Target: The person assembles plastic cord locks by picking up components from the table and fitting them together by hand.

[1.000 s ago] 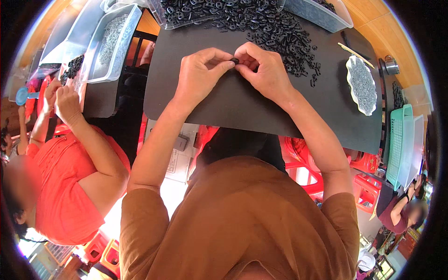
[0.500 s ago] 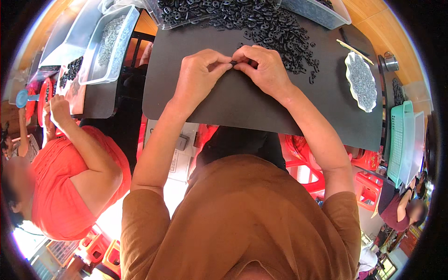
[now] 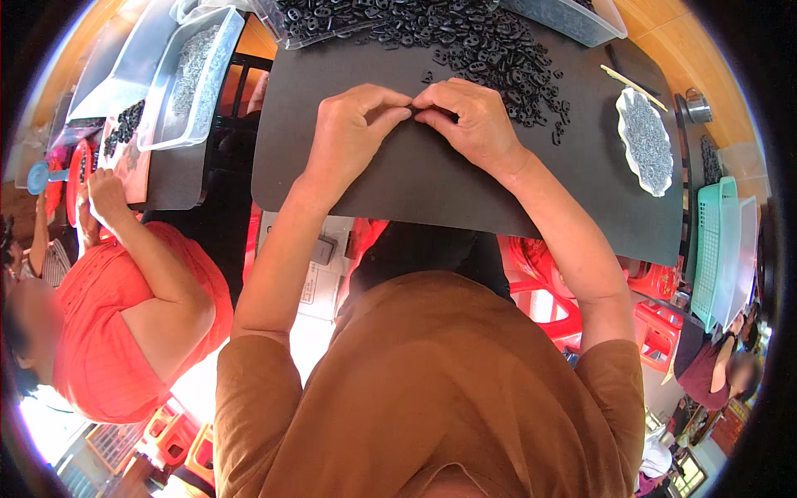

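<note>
My left hand [image 3: 357, 129] and my right hand [image 3: 469, 120] meet fingertip to fingertip above the dark table [image 3: 332, 75]. Thumb and forefinger of each are pinched together on a small black plastic piece [image 3: 413, 110], mostly covered by the fingertips. Just beyond my hands spreads a large heap of small black plastic pieces [image 3: 473, 46], many with two holes. To the right of my right hand lies a scalloped white dish [image 3: 622, 124] filled with tiny silvery parts [image 3: 649, 141], too small to make out singly.
A clear bin [image 3: 573, 29] stands at the far right edge, a thin stick [image 3: 633, 88] near the dish. On the left, a person in red [image 3: 141, 324] works beside a clear plastic tub [image 3: 220, 83]. A green basket [image 3: 708, 249] is off the table's right side.
My fingertips have drawn slightly closer around the small black piece, which shows less now. Both hands stay at nearly the same spot, and the view has shifted a little.
</note>
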`<state>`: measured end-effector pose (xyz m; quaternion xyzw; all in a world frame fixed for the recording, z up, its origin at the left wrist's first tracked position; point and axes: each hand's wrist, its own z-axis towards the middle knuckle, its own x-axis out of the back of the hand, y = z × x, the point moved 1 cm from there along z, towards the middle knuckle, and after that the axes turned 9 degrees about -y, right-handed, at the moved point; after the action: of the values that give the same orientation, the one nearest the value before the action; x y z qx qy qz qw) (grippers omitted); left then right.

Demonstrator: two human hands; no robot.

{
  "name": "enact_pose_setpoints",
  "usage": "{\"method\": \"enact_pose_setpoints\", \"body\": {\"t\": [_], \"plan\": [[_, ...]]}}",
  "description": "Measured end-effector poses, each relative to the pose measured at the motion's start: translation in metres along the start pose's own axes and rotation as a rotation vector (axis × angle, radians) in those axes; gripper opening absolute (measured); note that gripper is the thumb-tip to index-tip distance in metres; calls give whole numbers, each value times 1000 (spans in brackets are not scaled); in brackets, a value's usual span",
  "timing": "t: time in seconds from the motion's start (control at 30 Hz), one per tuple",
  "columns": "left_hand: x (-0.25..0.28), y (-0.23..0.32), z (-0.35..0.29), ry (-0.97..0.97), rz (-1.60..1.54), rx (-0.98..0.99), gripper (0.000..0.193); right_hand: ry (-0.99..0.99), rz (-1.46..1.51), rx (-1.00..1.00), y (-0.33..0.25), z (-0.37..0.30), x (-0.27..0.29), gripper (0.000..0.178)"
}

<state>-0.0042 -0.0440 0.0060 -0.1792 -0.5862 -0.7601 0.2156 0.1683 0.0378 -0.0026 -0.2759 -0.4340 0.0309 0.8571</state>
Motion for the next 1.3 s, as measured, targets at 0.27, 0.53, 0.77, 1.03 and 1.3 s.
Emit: {"method": "enact_pose_setpoints", "body": {"t": [0.27, 0.53, 0.77, 1.03, 1.3], "plan": [[1, -1, 0, -26, -6, 22, 12, -81, 83, -146, -7, 2, 2, 17], [4, 1, 1, -8, -87, 92, 12, -78, 125, -183, -6, 4, 1, 17], [3, -4, 2, -20, -82, 38, 12, -88, 65, -153, -8, 4, 1, 21], [2, -2, 1, -26, -41, 81, 12, -69, 19, -143, -10, 0, 1, 17], [2, -4, 0, -29, -46, 53, 11, -4, 28, -48, -6, -1, -2, 12]]}}
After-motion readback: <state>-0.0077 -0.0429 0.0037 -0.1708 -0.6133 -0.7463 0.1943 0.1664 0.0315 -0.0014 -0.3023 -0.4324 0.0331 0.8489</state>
